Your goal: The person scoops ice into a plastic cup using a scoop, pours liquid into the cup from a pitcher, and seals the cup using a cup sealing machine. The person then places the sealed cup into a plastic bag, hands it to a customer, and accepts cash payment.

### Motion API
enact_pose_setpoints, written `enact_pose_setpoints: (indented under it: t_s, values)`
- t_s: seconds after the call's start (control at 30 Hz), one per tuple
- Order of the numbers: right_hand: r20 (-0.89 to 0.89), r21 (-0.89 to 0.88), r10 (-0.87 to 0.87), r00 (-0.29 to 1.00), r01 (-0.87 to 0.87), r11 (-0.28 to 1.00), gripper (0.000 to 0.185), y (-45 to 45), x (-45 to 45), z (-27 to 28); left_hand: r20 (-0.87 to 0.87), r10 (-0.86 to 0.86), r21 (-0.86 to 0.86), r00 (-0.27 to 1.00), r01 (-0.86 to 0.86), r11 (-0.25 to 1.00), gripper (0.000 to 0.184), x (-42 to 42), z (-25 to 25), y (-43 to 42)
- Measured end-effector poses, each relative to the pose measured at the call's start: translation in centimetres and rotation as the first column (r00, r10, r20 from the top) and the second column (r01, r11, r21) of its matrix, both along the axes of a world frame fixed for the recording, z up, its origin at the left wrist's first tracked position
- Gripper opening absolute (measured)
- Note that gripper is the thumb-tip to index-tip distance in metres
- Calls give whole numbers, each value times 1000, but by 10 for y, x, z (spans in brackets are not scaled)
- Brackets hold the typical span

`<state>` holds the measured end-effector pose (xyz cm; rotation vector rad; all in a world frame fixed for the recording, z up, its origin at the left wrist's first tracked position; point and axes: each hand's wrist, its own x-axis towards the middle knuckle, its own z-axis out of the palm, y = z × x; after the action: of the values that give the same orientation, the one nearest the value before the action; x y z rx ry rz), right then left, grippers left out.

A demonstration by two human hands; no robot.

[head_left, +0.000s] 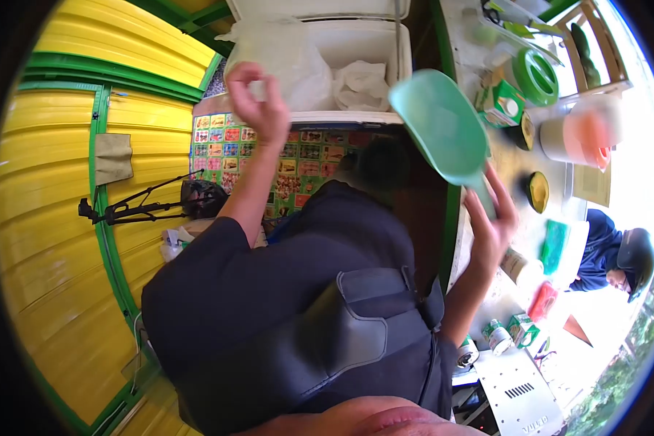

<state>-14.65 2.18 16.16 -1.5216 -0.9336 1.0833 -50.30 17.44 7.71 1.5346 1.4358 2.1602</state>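
Observation:
My left hand [258, 105] is raised at the upper left, its fingers loosely curled and a gap between them and the thumb; nothing shows in it. Behind it are a translucent plastic bag [291, 65] and a white cooler box [403, 58] with its lid up. At the right, my right hand [493, 221] grips the handle of a pale green scoop [443, 127]. The scoop's wide bowl points up and left, between the cooler and the counter [461, 87]. Crumpled white plastic [361, 83] lies inside the cooler.
The counter bears a green-lidded container [536, 76], a carton [500, 103], a pink-orange jug [585, 138], avocado halves [538, 192] and cans [496, 336]. Beyond it is a person wearing a helmet [636, 258]. A black tripod [142, 211] stands by the yellow wall [47, 218].

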Motion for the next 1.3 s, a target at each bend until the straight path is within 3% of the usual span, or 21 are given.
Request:
enact_pose_setpoints:
  t_s: [0.07, 0.13, 0.2, 0.27, 0.3, 0.33, 0.4, 0.43, 0.5, 0.6, 0.63, 0.7, 0.73, 0.8, 0.9, 0.93, 1.0, 1.13, 1.2, 1.23, 1.3]
  values:
    - [-41, 27, 200, 979, -199, 980, 55, 59, -48, -8, 202, 112, 29, 973, -121, 992, 25, -41, 24, 11]
    - [72, 72, 374, 925, -379, 923, 53, 114, -98, -20, 265, 121, 98, 957, -152, 984, 25, -67, 39, 18]
    - [312, 163, 438, 843, -501, 850, 51, 161, -151, -43, 272, 153, 86, 950, -183, 979, 25, -79, 47, 24]
    - [339, 120, 515, 787, -579, 806, 50, 192, -202, -64, 263, 86, 101, 961, -117, 988, 28, -87, 47, 28]
    - [267, 67, 590, 762, -625, 778, 61, 203, -222, -76, 203, 130, 59, 971, -145, 988, 24, -86, 46, 31]
    - [245, 219, 594, 766, -641, 736, 73, 213, -243, -107, 212, 110, 51, 971, -123, 991, 24, -86, 43, 35]
    - [405, 285, 560, 722, -682, 673, 88, 220, -269, -156, 295, -69, 145, 953, 27, 989, 26, -72, 43, 40]
    - [124, 126, 718, 685, -729, 673, 90, 214, -255, -117, 240, -99, 109, 966, 75, 991, 26, -64, 46, 40]
    - [293, 220, 630, 719, -692, 687, 89, 213, -264, -146, 243, -242, 66, 939, 233, 970, 28, -38, 51, 39]
    - [255, 313, 536, 805, -594, 742, 80, 205, -252, -154, 277, -583, 33, 764, 599, 800, 30, 19, 60, 35]
    - [271, 342, 527, 806, -592, 730, 79, 204, -250, -157, 275, -608, 39, 745, 623, 781, 30, 39, 66, 31]
    - [275, 427, 517, 811, -585, 690, 68, 202, -235, -153, 258, -818, 67, 514, 835, 546, 29, 81, 78, 28]
    - [263, 480, 516, 815, -575, 663, 59, 201, -223, -149, 253, -832, 86, 494, 845, 528, 29, 99, 84, 31]
    - [147, 542, 510, 847, -501, 675, 46, 182, -201, -145, 269, -923, 104, 275, 945, 311, 31, 136, 95, 36]
    - [230, 439, 411, 882, -471, 765, 46, 151, -161, -145, 335, -935, 110, 119, 980, 164, 27, 215, 116, 44]
    - [365, 353, 399, 841, -521, 777, 48, 139, -141, -147, 341, -937, 99, 81, 988, 122, 25, 242, 120, 52]
    - [157, 114, 339, 928, -358, 927, 51, 89, -99, -119, 496, -868, 18, -10, 1000, -1, 22, 304, 125, 70]
    - [57, 30, 79, 995, -81, 996, 53, -11, -37, -118, 503, -840, -214, 204, 971, 107, 24, 450, 91, 128]
    - [5, -36, -90, 996, 90, 995, 53, -64, -18, -118, 188, -894, -376, 406, 871, 317, 34, 520, 52, 173]
    - [0, -44, -171, 985, 171, 984, 52, -88, -12, -113, 181, -898, -366, 400, 875, 316, 34, 536, 47, 180]
    - [-51, -53, -338, 940, 335, 941, 50, -133, -8, -114, -89, -805, -575, 587, 630, 522, 38, 565, 42, 189]
